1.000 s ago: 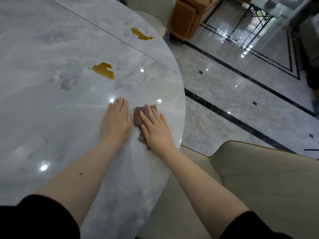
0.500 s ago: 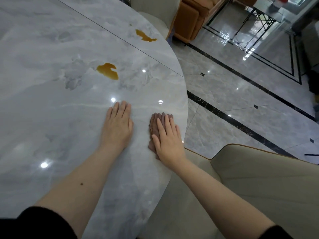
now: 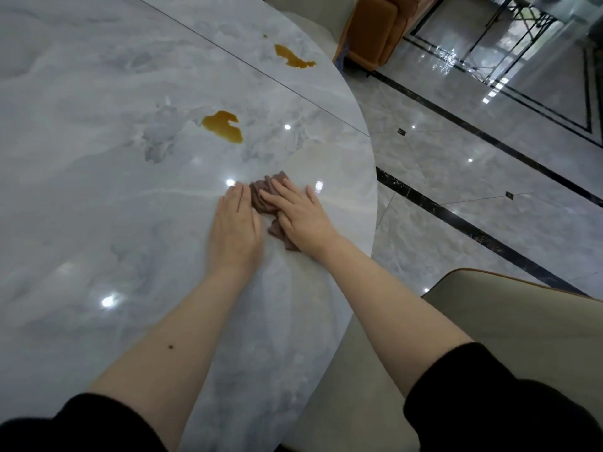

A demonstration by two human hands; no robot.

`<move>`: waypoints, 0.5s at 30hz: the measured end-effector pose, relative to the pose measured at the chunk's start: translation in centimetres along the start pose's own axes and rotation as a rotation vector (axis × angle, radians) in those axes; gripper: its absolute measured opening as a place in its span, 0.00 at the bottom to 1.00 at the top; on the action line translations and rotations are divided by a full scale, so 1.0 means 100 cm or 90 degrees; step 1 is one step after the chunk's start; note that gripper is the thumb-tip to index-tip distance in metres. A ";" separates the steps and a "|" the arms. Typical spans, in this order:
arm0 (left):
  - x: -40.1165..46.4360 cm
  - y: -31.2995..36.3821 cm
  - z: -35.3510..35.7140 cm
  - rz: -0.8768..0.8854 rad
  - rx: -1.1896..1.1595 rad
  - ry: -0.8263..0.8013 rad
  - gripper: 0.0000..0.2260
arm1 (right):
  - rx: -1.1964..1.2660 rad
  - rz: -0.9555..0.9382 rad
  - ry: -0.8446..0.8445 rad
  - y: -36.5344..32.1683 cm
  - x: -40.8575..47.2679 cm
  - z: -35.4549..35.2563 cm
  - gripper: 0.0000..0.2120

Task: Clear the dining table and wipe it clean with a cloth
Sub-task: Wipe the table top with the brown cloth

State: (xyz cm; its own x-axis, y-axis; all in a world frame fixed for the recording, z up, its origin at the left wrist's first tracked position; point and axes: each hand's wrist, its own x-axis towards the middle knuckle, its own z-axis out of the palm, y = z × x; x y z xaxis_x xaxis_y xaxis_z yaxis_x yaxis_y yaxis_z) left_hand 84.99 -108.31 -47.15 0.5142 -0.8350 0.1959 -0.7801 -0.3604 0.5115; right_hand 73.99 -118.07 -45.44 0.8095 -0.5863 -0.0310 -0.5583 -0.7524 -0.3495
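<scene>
I am watching my right hand (image 3: 301, 216) lying flat on the brownish cloth (image 3: 262, 199), fingers straight and slightly spread, palm pressing the crumpled fabric against the marble counter (image 3: 98, 190). This grip is not clamping anything: the fingers are lying apart and stretched out over the cloth, and the fabric is showing in front of the fingertips and along the thumb side, down toward the wrist.

My left hand (image 3: 235, 228) is resting palm-down on the bare counter just beside the right one, fingers straight and held together. Its inner edge is sitting right against the cloth, though I cannot tell whether skin is actually touching fabric. This grip is holding nothing.

The cloth is lying between the two hands, mostly under the right palm, near the rounded edge of the counter on the right hand's outer side.

Beyond the fingertips of both hands, an amber spill (image 3: 223, 125) is sitting on the counter, apart from the cloth. Farther out again, past a thin dark seam (image 3: 248, 65) running across the stone, a second amber spill (image 3: 293, 57) is lying near the far rim.

Behind my right forearm, a beige upholstered chair (image 3: 509, 324) is standing off the counter's edge. The glossy tiled floor (image 3: 456, 177) with dark inlay stripes is spreading out to the right of the hands, and an orange piece of furniture (image 3: 375, 31) is showing far ahead.
</scene>
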 end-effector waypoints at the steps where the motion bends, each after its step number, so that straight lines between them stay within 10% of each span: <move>1: 0.000 0.001 -0.002 -0.020 -0.036 0.012 0.26 | -0.003 -0.017 -0.003 0.001 -0.009 0.000 0.24; 15: -0.072 -0.003 -0.021 0.117 0.045 -0.165 0.25 | 0.050 -0.032 -0.051 -0.026 -0.154 0.007 0.23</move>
State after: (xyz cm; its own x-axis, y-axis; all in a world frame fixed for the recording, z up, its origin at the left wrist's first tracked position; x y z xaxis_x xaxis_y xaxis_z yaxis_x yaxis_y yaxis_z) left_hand 82.27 -101.34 -46.90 0.2614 -0.9636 0.0557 -0.8793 -0.2140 0.4255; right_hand 63.11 -106.93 -44.67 0.8498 -0.5203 -0.0852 -0.5033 -0.7526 -0.4245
